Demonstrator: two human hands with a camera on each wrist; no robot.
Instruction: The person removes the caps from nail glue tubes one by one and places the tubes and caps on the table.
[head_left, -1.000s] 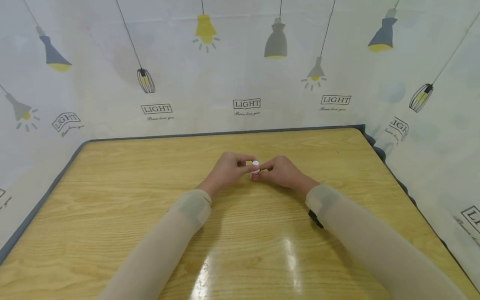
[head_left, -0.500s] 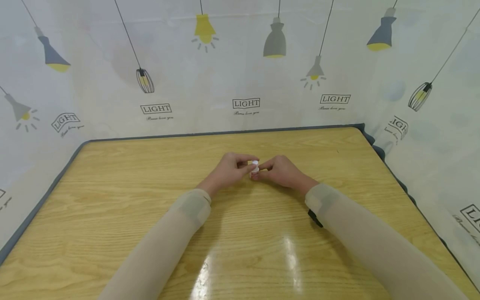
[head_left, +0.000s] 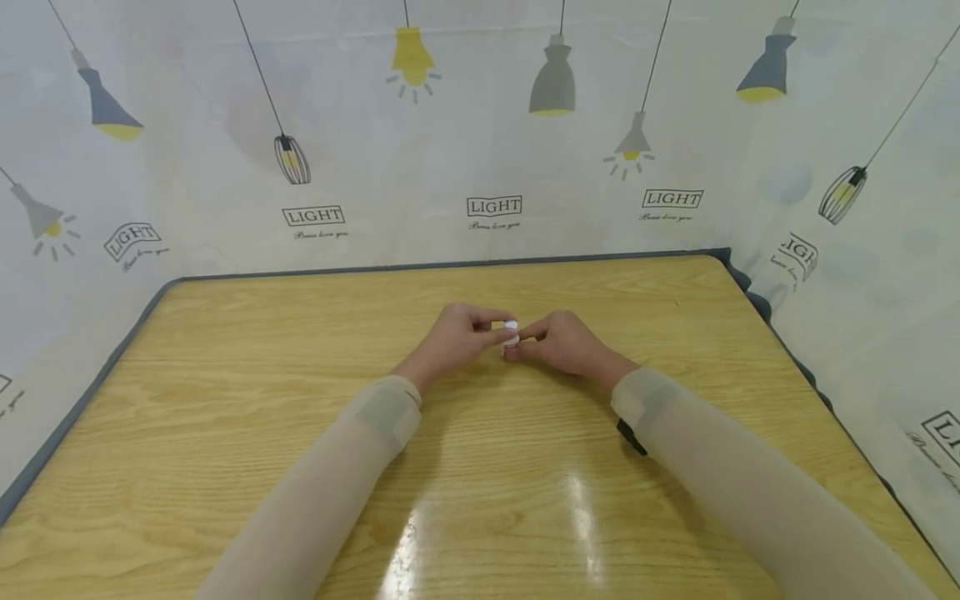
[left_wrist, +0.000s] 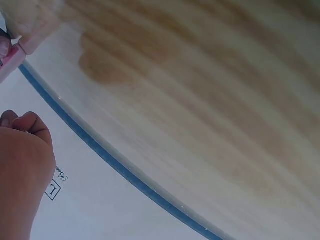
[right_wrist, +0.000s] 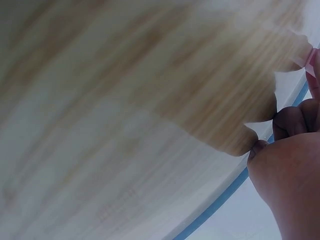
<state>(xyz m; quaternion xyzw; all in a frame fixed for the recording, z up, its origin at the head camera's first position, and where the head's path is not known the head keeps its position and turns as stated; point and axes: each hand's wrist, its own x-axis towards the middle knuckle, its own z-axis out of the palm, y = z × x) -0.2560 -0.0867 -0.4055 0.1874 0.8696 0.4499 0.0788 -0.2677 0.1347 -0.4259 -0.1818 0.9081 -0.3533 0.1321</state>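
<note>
A small white bottle-like container (head_left: pixel 511 341) with a reddish-pink band stands upright between both hands, over the far middle of the table. My left hand (head_left: pixel 453 337) pinches its white top (head_left: pixel 512 325) between thumb and fingers. From the other side, my right hand (head_left: pixel 566 343) grips the lower part, where the pink shows. In the left wrist view, only a pink-and-white piece of the container (left_wrist: pixel 17 56) appears at the upper left edge. A pink bit of it (right_wrist: pixel 311 57) shows at the right edge of the right wrist view. Fingers hide much of its sides.
Both hands are over a glossy wooden table (head_left: pixel 247 400) edged in dark blue-grey. Behind it hangs a pale backdrop (head_left: pixel 405 167) printed with lamps and lettering, continuing along both sides. A black strap (head_left: pixel 631 437) shows under the right cuff.
Both hands keep their places around the container, with only slight shifts of the left fingers at its top. The head view sways a little.
</note>
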